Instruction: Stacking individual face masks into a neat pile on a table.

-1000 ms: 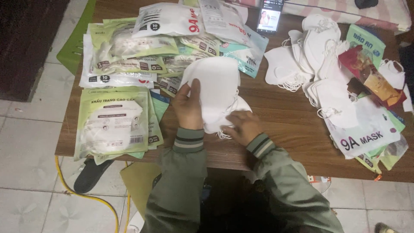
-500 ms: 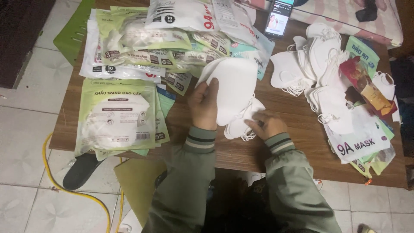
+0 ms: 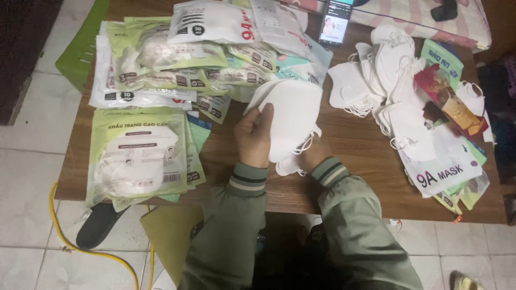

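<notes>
A stack of white masks [image 3: 293, 115] is gripped by the left hand [image 3: 254, 137] above the table [image 3: 355, 139]; the right hand [image 3: 312, 154], mostly hidden, supports beneath; edges are best kept aligned

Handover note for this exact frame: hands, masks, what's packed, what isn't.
Left hand: grips a stack of white masks by its left edge, above the table.
Right hand: under the stack, mostly hidden.
Done: filled packs lie at left and top.
Left: loose masks piled at right, beside flat bags. A phone lies at the top.
</notes>
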